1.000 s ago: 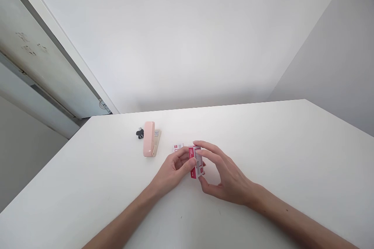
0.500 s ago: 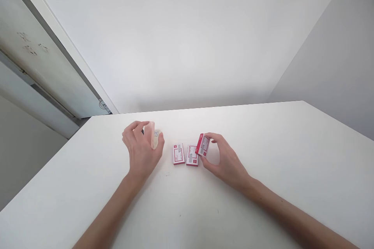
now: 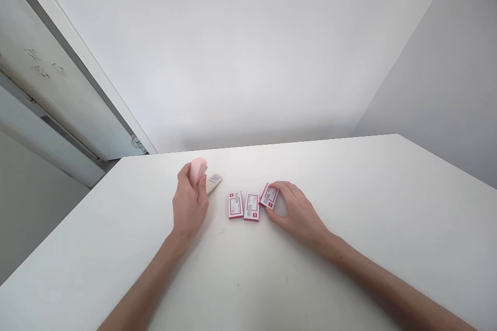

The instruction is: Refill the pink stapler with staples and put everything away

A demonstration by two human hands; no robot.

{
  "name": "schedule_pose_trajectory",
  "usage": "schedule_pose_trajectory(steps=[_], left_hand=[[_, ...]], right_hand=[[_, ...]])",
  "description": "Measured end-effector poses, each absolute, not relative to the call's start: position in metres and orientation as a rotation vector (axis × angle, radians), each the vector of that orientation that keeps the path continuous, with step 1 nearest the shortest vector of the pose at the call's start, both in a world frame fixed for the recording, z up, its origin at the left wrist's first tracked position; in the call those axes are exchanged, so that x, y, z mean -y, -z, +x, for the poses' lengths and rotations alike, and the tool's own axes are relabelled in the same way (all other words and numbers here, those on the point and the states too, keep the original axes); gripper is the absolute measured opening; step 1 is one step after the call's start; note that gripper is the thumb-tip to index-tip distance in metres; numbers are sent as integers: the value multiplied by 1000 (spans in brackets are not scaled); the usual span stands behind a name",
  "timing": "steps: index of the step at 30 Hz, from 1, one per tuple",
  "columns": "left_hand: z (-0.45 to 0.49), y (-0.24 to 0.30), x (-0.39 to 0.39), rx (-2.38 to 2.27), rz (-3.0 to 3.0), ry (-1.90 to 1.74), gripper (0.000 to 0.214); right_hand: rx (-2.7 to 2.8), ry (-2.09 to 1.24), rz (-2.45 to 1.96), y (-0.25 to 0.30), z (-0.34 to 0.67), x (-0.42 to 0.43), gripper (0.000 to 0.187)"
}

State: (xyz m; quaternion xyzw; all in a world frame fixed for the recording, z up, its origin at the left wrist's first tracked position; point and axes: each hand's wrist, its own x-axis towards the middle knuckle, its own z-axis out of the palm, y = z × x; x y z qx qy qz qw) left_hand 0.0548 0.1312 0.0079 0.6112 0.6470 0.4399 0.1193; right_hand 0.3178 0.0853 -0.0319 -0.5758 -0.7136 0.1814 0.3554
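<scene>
My left hand (image 3: pixel 189 204) is wrapped round a pink stapler (image 3: pixel 199 169), whose rounded end sticks out above my fingers and whose beige base (image 3: pixel 213 182) angles out to the right. My right hand (image 3: pixel 295 212) pinches a small red-and-white staple box (image 3: pixel 269 196) that is tilted just above the white table (image 3: pixel 349 207). Two more staple boxes lie flat side by side between my hands, one on the left (image 3: pixel 235 205) and one on the right (image 3: pixel 252 207). A black item seen earlier behind the stapler is hidden now.
The table's far edge meets a white wall. A grey door frame (image 3: pixel 77 62) and panel run along the left beyond the table's left corner.
My left hand left the boxes, reached the stapler and closed round it, tilting it up. My right hand carried one box to the right of two laid-down boxes and lowered it.
</scene>
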Motion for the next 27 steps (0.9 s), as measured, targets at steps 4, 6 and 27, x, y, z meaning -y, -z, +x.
schedule_pose_trajectory(steps=[4, 6, 27], left_hand=[[58, -16, -126, -1590, 1618, -1597, 47], [60, -22, -124, -1454, 1562, -1681, 43], [78, -40, -115, -563, 738, -943, 20]], right_hand=[[1866, -475, -1461, 31, 317, -85, 38], [1878, -481, -1455, 30, 318, -84, 36], [1826, -629, -1303, 23, 322, -82, 35]])
